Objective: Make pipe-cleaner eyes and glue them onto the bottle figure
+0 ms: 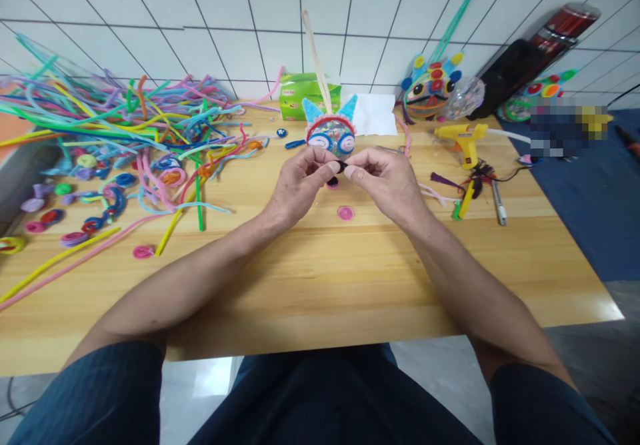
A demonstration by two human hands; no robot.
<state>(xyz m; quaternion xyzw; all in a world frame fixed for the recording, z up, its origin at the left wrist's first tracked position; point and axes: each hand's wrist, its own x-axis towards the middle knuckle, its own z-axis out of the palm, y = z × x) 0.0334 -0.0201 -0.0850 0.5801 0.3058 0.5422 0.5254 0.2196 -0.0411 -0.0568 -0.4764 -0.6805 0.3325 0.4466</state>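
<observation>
Head view: left hand (303, 182) and right hand (386, 180) near center frame, fingertips almost meeting, thumb and fingers of each pinched on a small black piece (343, 165) between them. Exact shape of piece unclear, fingers cover part. Just below it, a black-and-pink disc (333, 183) on the wooden table (320, 272); lower, a pink coil (345, 213), apart from both hands.

Right behind the hands, upper center: clear ornament (333, 128) with blue ears, red band, two round white-and-blue eyes. Behind it, green box (295, 102) to the left, white paper (376, 115) to the right.

Left of frame: big heap of colored fuzzy stems (115, 115), loose coils below it; another pink coil (143, 252) lower down, near a yellow stem end.

Right of frame: yellow glue gun (464, 142), pen (499, 204) below it. Upper right: second ornament (435, 82) with green cord, red-and-black cylinder (565, 32) leaning tilted against tiled wall (270, 5).
</observation>
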